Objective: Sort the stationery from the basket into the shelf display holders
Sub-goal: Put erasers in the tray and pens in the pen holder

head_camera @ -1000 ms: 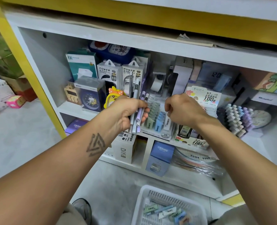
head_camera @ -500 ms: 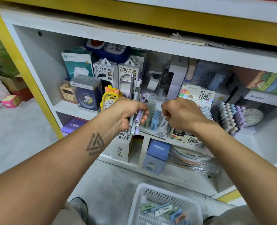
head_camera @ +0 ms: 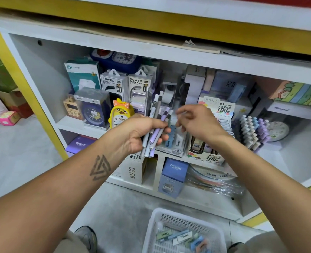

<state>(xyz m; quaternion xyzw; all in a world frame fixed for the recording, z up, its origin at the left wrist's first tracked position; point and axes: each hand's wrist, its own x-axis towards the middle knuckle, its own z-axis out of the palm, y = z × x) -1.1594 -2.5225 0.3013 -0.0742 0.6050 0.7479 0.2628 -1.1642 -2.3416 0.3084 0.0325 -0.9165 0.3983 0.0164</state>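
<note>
Holding a fistful of pens [head_camera: 156, 128] in the left hand [head_camera: 142, 132], fingers curled tight round the bundle, right in front of the shelf holders [head_camera: 176, 141]; right hand [head_camera: 198, 123] now lifting off the display, fingers loosening from the fist of a moment ago, thumb and forefinger nearly meeting by the pen tips, gripping nothing visible; probably reaching for the next pen after slotting something in; plenty of erasers waiting in the basket [head_camera: 214, 232] down by the feet, so nowhere near done.

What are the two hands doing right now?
Left hand: closed around a bunch of pens.
Right hand: holding nothing that shows, fingers loosely curled beside the pen tops.
</note>
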